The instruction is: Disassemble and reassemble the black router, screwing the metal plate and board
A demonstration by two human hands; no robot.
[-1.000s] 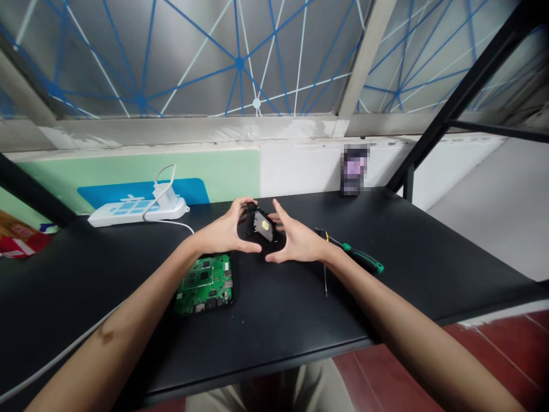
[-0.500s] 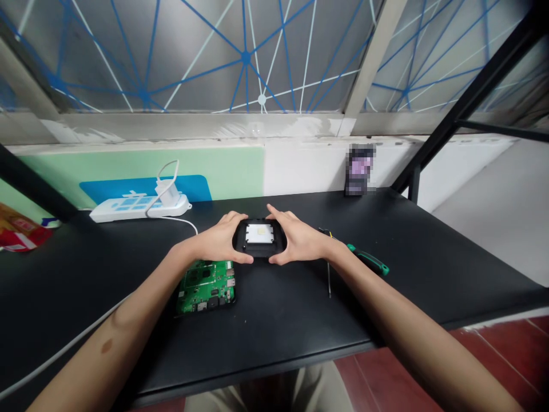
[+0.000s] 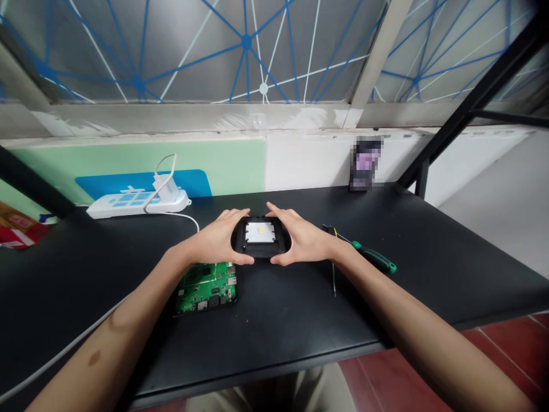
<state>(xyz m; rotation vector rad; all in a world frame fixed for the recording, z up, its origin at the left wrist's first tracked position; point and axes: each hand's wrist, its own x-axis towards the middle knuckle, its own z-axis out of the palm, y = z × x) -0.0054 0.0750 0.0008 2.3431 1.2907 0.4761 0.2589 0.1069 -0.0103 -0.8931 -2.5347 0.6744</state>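
Between my two hands is a black plastic device cover (image 3: 259, 250) with a silvery metal plate (image 3: 254, 231) and a small pale pad at its middle. My left hand (image 3: 221, 237) grips the cover's left edge, thumb at the near side and fingers at the far side. On the right edge, my right hand (image 3: 300, 237) grips it the same way. A green circuit board (image 3: 210, 286) in a dark tray lies just below my left hand, partly hidden by the wrist. Beyond my right wrist rests a screwdriver (image 3: 375, 257) with a green and black handle.
A white power strip (image 3: 128, 204) with a plugged-in charger and white cable stands at the back left. A thin metal tool (image 3: 334, 280) shows beside my right wrist. A blurred phone (image 3: 364, 166) leans on the wall. A red packet (image 3: 21, 229) lies far left on the black table (image 3: 274, 320).
The view has shifted slightly, moving the background a little upward. Both hands keep their grip on the cover, which stays in nearly the same place.
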